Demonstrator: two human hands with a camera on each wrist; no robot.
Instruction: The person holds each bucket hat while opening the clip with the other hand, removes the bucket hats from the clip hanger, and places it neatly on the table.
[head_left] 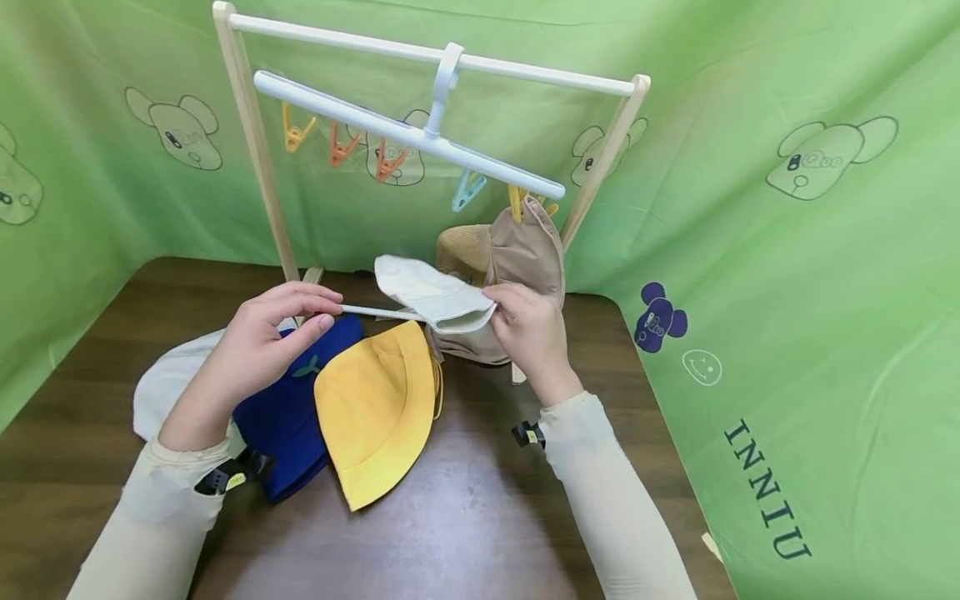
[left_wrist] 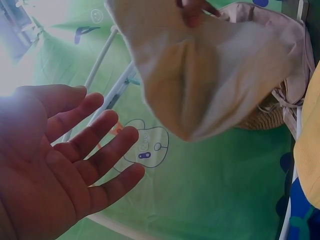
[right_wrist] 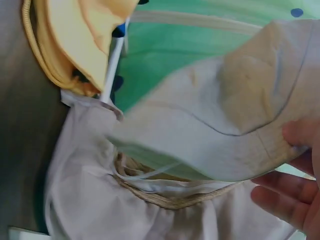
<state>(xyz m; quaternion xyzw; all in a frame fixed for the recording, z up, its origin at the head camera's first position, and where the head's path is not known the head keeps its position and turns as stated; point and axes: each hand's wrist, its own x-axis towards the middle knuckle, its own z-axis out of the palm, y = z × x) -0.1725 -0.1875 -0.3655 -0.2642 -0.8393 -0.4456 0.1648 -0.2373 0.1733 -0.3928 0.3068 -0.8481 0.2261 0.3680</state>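
Note:
A white bucket hat (head_left: 427, 287) is up in the air below the hanger, its brim pinched by my right hand (head_left: 528, 333). The right wrist view shows thumb and fingers of the right hand (right_wrist: 295, 185) at the edge of the hat (right_wrist: 215, 135). My left hand (head_left: 258, 337) hovers over the blue hat (head_left: 273, 417), and the left wrist view shows its fingers spread apart and holding nothing. A beige hat (head_left: 528, 250) with a straw-like part (head_left: 461, 250) hangs from a yellow clip (head_left: 516, 202), behind the white hat.
A pale hanger bar (head_left: 345, 108) with several coloured clips hangs tilted from a rack rail (head_left: 540, 73). On the dark wooden table (head_left: 480, 517) lie a yellow hat (head_left: 378, 408) and, at left, another whitish hat (head_left: 172, 375). Green printed cloth (head_left: 750, 250) surrounds the table.

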